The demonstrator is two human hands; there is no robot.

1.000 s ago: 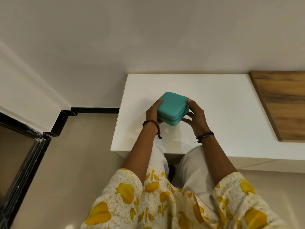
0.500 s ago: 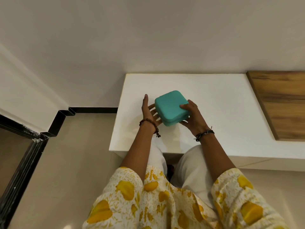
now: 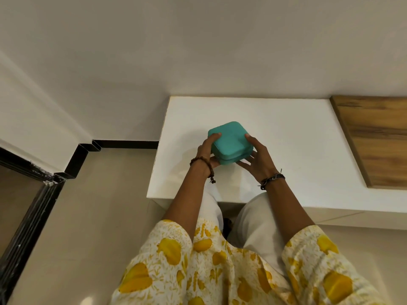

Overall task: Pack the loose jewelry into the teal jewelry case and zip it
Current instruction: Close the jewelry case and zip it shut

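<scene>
Between left hand [image 3: 206,150] and right hand [image 3: 258,160]: closed teal case [image 3: 229,140], both gripping.

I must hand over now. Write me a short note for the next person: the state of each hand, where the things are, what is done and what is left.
Left hand: grips the left side of the teal case, thumb on its lid.
Right hand: grips the right side, thumb on the lid.
The case is closed, held over the white table.
No loose jewelry is in sight; whether it is inside cannot be told.
Left: check that the zip is fully shut, which is not visible here, then put the case down.
</scene>
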